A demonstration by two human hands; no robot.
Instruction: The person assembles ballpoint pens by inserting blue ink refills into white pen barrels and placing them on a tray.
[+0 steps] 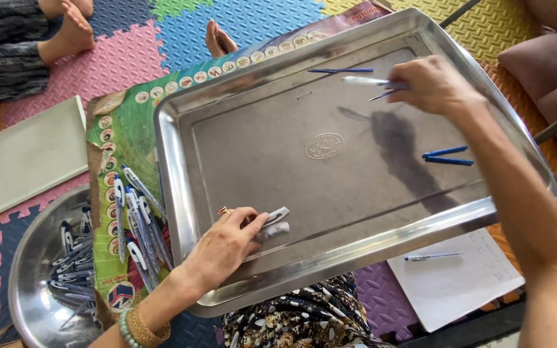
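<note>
A large steel tray (182,167) lies tilted across my lap. My left hand (224,245) rests on its near edge and pinches a white pen cap (277,216) against the tray floor. Over the far right part, my right hand (436,84) holds a clear pen barrel (365,80) and a thin blue refill (381,95). One blue refill (341,70) lies at the far edge. Two more blue refills (447,156) lie beside my right forearm.
A pile of assembled pens (138,219) lies on a green printed sheet left of the tray. A round steel bowl (24,270) holds several pens. A white rectangular tray (27,154), paper with a pen (433,256), another person's feet (69,29) and foam floor mats surround me.
</note>
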